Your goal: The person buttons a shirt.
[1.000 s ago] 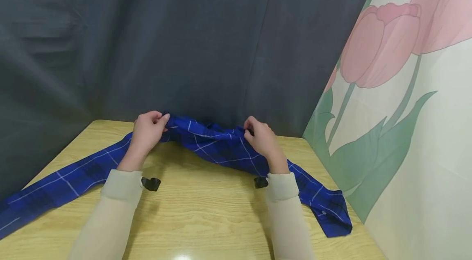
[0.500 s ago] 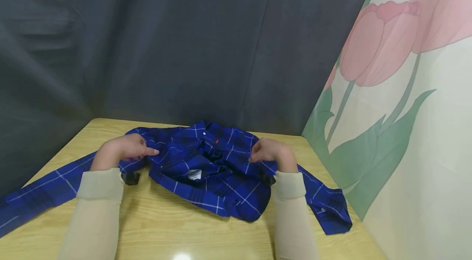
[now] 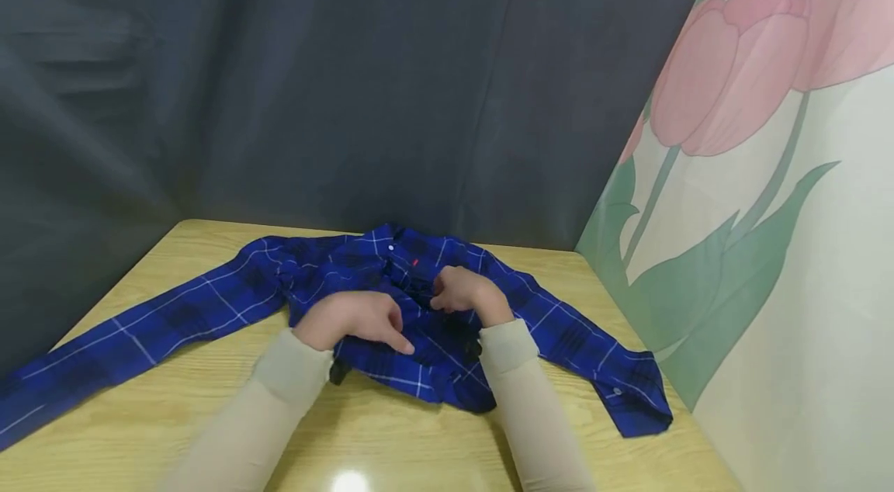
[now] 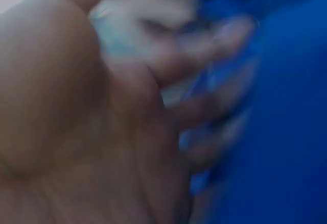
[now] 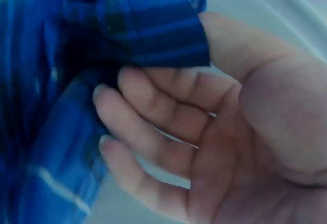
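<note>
A blue plaid long-sleeved shirt [image 3: 380, 255] lies on the table with its collar at the far edge and its sleeves spread to both sides. Over the shirt's middle hovers my left hand [image 3: 359, 317], fingers extended and loosely bent. In the left wrist view that hand [image 4: 127, 112] is blurred, with blue cloth beside its fingertips. My right hand [image 3: 464, 292] is at the shirt's front below the collar. The right wrist view has a cloth edge [image 5: 168, 35] pinched between that hand's thumb and index finger, the other fingers curled beneath it.
The light wooden table [image 3: 391, 453] ends at a dark curtain [image 3: 349, 88] behind. A tulip-patterned wall panel [image 3: 733, 244] borders its right side. The left sleeve [image 3: 140, 337] runs off the left of the view; the right cuff [image 3: 632, 395] lies near the table's right edge.
The shirt's raised upper part has been let go and now lies flat with its collar showing. Both hands have moved inward over the front, and the right hand has taken hold of cloth.
</note>
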The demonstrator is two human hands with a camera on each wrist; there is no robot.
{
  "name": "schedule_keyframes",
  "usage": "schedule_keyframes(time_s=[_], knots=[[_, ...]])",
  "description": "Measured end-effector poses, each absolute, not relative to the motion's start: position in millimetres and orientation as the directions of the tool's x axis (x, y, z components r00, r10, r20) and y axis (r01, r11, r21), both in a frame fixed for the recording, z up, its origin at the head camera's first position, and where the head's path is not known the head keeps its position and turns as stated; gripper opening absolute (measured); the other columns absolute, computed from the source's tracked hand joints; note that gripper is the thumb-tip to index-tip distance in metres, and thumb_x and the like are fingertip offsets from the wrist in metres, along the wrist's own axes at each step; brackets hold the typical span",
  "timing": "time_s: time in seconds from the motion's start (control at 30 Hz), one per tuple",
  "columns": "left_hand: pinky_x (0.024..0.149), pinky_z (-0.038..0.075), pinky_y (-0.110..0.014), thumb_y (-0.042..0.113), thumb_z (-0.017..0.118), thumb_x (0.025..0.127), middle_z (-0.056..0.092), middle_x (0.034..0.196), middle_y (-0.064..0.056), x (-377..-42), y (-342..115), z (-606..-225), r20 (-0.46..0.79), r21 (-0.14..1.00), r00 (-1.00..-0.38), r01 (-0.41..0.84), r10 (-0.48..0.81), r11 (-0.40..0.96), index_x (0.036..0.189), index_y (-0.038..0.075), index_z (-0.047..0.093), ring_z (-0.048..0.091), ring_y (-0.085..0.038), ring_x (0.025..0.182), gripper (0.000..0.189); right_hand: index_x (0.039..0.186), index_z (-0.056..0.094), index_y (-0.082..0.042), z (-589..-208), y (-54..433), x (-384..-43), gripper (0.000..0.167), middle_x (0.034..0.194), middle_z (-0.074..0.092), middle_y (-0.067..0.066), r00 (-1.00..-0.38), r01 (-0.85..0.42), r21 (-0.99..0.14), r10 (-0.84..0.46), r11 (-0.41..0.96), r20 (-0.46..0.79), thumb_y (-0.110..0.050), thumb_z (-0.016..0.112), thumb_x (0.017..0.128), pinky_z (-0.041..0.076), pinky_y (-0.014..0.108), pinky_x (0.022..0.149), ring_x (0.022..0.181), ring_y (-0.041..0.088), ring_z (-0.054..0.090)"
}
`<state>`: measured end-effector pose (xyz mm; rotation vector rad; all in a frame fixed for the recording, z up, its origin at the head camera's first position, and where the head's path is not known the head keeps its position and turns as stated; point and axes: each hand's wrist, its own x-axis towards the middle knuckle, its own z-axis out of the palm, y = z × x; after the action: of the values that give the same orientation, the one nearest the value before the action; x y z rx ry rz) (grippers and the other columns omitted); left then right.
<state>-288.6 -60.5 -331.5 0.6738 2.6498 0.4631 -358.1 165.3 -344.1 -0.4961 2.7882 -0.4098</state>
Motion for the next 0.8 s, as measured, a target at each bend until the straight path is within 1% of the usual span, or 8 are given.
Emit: schedule_keyframes(time_s=[0.07,0.13,0.27,0.33,0.43,0.53,0.6,0.8], knots=[[0.114,0.055,-0.049,0.043,0.089,0.088,0.071,0.139,-0.014,-287.9,-45.2,-346.0,-0.290,0.317,-0.841,0.367,0.458,0.875,0.132,0.009,0.074,0.068,-0.032,0.127,0.058,0.109,0.078,-0.005,-338.3,178.1,-359.3,0.022,0.096,0.079,0.009,-0.933,-0.251,-0.334,-0.318,0.909,-0.167,-0.024,0.069,0.106,0.063,0.040,0.084,0.081,0.020,0.073],[0.118,0.052,-0.053,0.033,0.094,0.085,0.067,0.142,-0.017,-288.0,-37.4,-357.4,-0.282,0.254,-0.859,0.362,0.427,0.897,0.131,0.011,0.073,0.064,-0.038,0.133,0.055,0.103,0.077,-0.005,-331.8,194.1,-359.5,0.023,0.089,0.077,0.009,-0.963,-0.207,-0.359,-0.255,0.910,-0.091,-0.026,0.067,0.105,0.058,0.036,0.072,0.074,0.020,0.070],[0.100,0.059,-0.045,0.014,0.095,0.084,0.072,0.104,-0.007,-293.2,-35.1,-367.4,-0.234,0.251,-0.827,0.456,0.511,0.854,0.096,0.013,0.075,0.067,-0.026,0.101,0.023,0.102,0.073,-0.001,-315.1,223.4,-357.7,0.022,0.084,0.073,0.014,-0.991,-0.131,-0.461,-0.123,0.878,0.047,-0.022,0.067,0.104,0.057,0.032,0.063,0.066,0.022,0.068],[0.084,0.058,-0.038,0.010,0.092,0.085,0.067,0.083,0.001,-298.7,-39.5,-366.7,-0.201,0.287,-0.790,0.517,0.579,0.806,0.079,0.014,0.070,0.061,-0.018,0.081,0.023,0.111,0.072,0.001,-308.6,233.5,-356.4,0.021,0.096,0.075,0.019,-0.993,-0.117,-0.511,-0.087,0.852,0.083,-0.018,0.067,0.104,0.063,0.034,0.065,0.070,0.024,0.072],[0.075,0.050,-0.028,0.010,0.088,0.090,0.060,0.074,0.007,-304.5,-57.8,-353.4,-0.164,0.342,-0.730,0.589,0.664,0.732,0.072,0.016,0.067,0.053,-0.010,0.073,0.028,0.120,0.071,0.002,-300.9,242.0,-350.8,0.022,0.115,0.075,0.027,-0.990,-0.122,-0.553,-0.063,0.824,0.125,-0.013,0.064,0.105,0.068,0.041,0.075,0.080,0.030,0.077],[0.076,0.047,-0.026,0.009,0.082,0.095,0.062,0.082,0.006,-303.5,-97.3,-324.2,-0.079,0.452,-0.697,0.612,0.713,0.649,0.080,0.015,0.066,0.053,-0.010,0.077,0.022,0.120,0.075,0.000,-292.3,245.5,-343.2,0.025,0.119,0.076,0.025,-0.973,-0.181,-0.543,-0.068,0.820,0.221,-0.012,0.058,0.106,0.065,0.045,0.084,0.090,0.033,0.074],[0.078,0.048,-0.028,0.009,0.076,0.100,0.063,0.086,0.004,-296.2,-130.8,-301.9,0.008,0.533,-0.715,0.595,0.699,0.602,0.088,0.013,0.065,0.055,-0.011,0.080,0.017,0.117,0.077,-0.002,-284.1,247.1,-337.6,0.026,0.116,0.077,0.023,-0.953,-0.235,-0.530,-0.086,0.814,0.291,-0.013,0.056,0.106,0.059,0.046,0.087,0.092,0.033,0.071],[0.077,0.055,-0.024,0.007,0.064,0.108,0.067,0.085,0.002,-267.6,-216.5,-263.0,0.356,0.625,-0.822,0.563,0.445,0.540,0.111,0.009,0.065,0.064,-0.015,0.080,0.004,0.119,0.078,-0.004,-259.2,246.0,-316.5,0.027,0.103,0.075,0.018,-0.885,-0.450,-0.546,-0.271,0.706,0.378,-0.009,0.054,0.107,0.049,0.033,0.080,0.085,0.026,0.060]])
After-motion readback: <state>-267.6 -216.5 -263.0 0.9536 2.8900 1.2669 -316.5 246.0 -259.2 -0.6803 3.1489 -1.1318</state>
